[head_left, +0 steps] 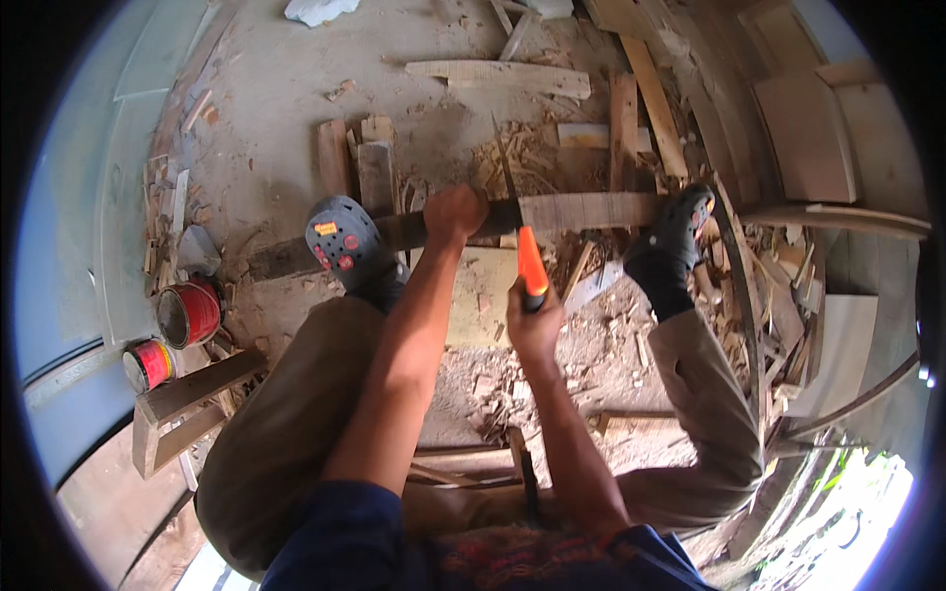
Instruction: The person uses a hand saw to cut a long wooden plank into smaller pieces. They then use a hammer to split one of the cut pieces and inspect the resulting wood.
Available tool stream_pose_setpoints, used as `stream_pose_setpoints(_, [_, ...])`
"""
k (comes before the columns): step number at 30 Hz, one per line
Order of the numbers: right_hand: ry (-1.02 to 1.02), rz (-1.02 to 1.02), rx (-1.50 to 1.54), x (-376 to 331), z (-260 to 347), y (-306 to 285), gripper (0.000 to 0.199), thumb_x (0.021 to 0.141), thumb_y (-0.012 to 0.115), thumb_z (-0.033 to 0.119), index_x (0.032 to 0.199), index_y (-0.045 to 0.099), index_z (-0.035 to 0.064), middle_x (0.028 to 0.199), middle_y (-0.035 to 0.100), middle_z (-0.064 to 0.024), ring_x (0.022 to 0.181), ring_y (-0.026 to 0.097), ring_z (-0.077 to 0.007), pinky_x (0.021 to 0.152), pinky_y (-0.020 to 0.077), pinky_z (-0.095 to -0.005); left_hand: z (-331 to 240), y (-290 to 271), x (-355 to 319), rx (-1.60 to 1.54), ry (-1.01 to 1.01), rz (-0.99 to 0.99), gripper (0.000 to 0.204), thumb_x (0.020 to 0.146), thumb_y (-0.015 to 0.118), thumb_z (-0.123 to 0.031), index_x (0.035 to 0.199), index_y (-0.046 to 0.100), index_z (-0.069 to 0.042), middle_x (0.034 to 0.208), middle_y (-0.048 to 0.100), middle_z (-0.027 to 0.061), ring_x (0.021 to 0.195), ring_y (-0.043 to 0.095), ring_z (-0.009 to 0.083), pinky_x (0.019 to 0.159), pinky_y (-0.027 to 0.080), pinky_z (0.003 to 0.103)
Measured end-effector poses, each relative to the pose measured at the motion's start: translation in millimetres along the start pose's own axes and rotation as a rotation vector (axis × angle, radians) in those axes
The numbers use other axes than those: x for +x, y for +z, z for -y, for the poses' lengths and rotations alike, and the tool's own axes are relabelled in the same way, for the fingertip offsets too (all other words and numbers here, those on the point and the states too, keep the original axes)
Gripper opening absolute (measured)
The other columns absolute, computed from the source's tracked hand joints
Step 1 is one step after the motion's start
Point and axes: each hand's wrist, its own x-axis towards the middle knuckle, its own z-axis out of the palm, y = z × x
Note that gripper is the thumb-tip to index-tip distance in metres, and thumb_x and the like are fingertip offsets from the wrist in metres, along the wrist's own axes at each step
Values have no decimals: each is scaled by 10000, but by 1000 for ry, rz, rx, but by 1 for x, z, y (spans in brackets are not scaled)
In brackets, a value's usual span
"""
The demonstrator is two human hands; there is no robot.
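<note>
A long wooden plank [591, 210] lies crosswise in front of me, dark on its left part and lighter brown on its right. My left hand [456, 212] is closed on the plank near its middle. Just right of it, my right hand [535, 320] grips a handsaw [532, 258] by its orange and black handle. The narrow saw blade points away from me and crosses the plank where dark wood meets light. My left foot, in a grey clog [340, 241], rests on the plank's left part; the other clog [685, 217] is at its right end.
Short wood blocks [375, 177] stand beyond the plank, and a board [512, 75] lies farther off. Two red cans [189, 313] sit at the left by a wooden frame [187, 404]. Wood scraps [503, 384] and shavings litter the floor. Boards [803, 128] lean at the right.
</note>
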Motion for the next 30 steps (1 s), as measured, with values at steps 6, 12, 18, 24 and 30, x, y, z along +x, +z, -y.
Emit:
stream_pose_setpoints(6, [130, 110, -136, -123, 22, -106, 157, 823, 684, 76, 923, 629, -32, 715, 633, -174, 675, 675, -237, 655, 523, -344, -6, -17, -4, -55, -88, 14, 401, 874, 514, -352, 767, 743, -40, 823, 698, 235, 814, 697, 390, 762, 556, 480])
stream_pose_setpoints(12, [0, 28, -49, 15, 24, -4, 187, 817, 696, 117, 845, 569, -18, 654, 624, -211, 548, 619, -344, 530, 473, -408, -11, -9, 3, -18, -15, -24, 419, 885, 493, -354, 783, 746, -37, 829, 697, 240, 820, 693, 397, 782, 551, 482])
stream_pose_setpoints(18, [65, 146, -146, -111, 25, -102, 174, 832, 681, 80, 939, 611, -38, 709, 626, -157, 629, 649, -228, 609, 518, -345, -10, -17, -4, -1, -54, -8, 408, 889, 474, -325, 790, 745, -36, 854, 696, 240, 818, 690, 397, 795, 542, 479])
stream_pose_setpoints(24, [-25, 49, -62, 5, 16, -15, 196, 847, 688, 135, 846, 592, -36, 631, 635, -166, 541, 642, -320, 506, 473, -378, -14, -7, -2, 23, -17, 11, 401, 889, 506, -342, 751, 737, -43, 773, 692, 217, 781, 688, 398, 764, 545, 486])
stream_pose_setpoints(30, [214, 137, 84, -108, 42, -113, 208, 823, 690, 92, 986, 637, -26, 742, 678, -183, 702, 713, -261, 688, 551, -355, -16, -13, -3, 7, -50, -71, 434, 892, 497, -365, 747, 735, -32, 789, 690, 238, 806, 692, 397, 777, 545, 492])
